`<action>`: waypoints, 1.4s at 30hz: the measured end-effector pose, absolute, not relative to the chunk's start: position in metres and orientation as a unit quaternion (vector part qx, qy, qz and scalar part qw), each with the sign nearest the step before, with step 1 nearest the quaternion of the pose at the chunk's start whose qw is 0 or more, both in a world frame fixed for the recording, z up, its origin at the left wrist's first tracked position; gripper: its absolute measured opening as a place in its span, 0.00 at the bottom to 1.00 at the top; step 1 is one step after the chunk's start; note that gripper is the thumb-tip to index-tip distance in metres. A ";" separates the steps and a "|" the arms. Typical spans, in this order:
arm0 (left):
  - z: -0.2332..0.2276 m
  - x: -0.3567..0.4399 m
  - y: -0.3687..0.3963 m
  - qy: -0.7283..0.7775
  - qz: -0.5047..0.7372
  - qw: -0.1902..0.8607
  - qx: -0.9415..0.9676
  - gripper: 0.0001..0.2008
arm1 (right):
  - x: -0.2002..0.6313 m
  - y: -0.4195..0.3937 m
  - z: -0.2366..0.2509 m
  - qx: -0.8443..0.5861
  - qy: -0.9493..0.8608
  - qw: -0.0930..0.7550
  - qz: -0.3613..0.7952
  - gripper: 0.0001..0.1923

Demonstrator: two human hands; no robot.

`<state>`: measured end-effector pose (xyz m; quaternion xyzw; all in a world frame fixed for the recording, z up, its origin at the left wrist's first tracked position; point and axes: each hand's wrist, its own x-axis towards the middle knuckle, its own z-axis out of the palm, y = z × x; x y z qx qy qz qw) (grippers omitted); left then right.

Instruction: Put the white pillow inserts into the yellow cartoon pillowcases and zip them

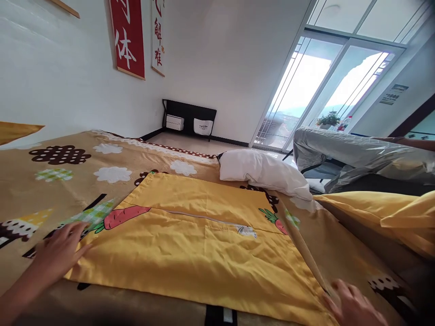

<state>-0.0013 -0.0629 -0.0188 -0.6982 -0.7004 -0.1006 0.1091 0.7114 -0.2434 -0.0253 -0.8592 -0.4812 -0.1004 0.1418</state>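
A yellow pillowcase (200, 253) with printed carrots lies spread flat on a tan patterned blanket (146, 156). A zipper line (200, 215) runs across its upper part, with a small white printed patch near the right end. At the left edge, my left hand (63, 249) rests with fingers apart, its thumb over the cloth. My right hand (353, 305) is at the near right corner, thumb and bent fingers apart on either side of the pillowcase's edge. Some of its fingertips are hard to see.
A white pillow (261, 170) lies beyond the pillowcase. More yellow cloth (384, 210) is bunched at the right. A plastic-covered table (353, 142) with a potted plant (329, 118) stands near the glass doors. A black stand (190, 111) is by the far wall.
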 end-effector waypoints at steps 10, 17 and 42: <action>-0.013 0.240 -0.024 -0.380 -0.103 -0.098 -0.914 0.28 | 0.409 -0.078 0.008 -0.636 -0.747 0.143 0.132 0.32; -0.048 0.074 -0.027 -0.575 -0.042 -0.005 -0.817 0.27 | 0.540 -0.126 -0.038 -0.757 -0.646 0.045 0.086 0.33; -0.030 0.023 -0.035 -0.651 0.057 0.066 -0.754 0.29 | 0.283 -0.152 -0.021 -0.481 -0.815 0.226 0.231 0.33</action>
